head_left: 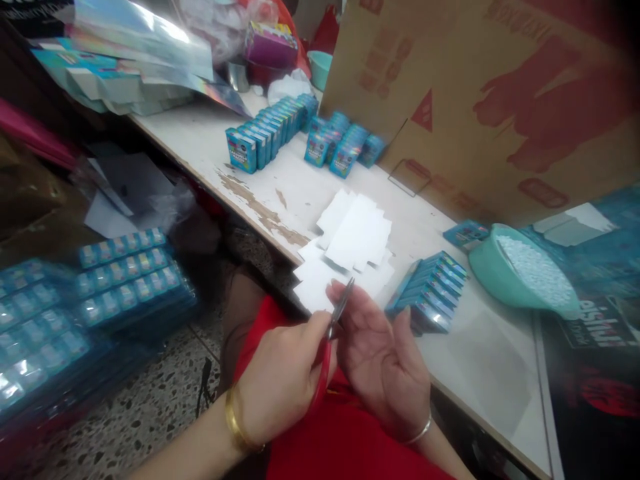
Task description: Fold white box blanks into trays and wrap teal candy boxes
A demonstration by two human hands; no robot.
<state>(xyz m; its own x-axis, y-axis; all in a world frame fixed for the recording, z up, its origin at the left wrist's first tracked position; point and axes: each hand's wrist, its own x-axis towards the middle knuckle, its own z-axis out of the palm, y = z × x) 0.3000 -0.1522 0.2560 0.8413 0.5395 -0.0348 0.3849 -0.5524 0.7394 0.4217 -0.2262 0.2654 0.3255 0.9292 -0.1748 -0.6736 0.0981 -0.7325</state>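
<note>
My left hand (285, 367) is closed round the red handles of small scissors (334, 330), their metal blades pointing up and away from me. Beside the blades, my right hand (383, 367) lies palm up with its fingers spread, and I see nothing in it. The scissor tips overlap its fingers in view; whether they touch I cannot tell. Just beyond both hands, flat white card pieces (357, 230) lie in an overlapping pile on the table. To the right of the pile, several small blue boxes (433, 290) stand in a row.
The white table (200, 143) has a worn front edge. Blue boxes (267, 133) line its far side, before a large cardboard carton (425, 87). A turquoise bowl (500, 267) of pale pellets stands at right. Wrapped blue packs (125, 273) are stacked low at left.
</note>
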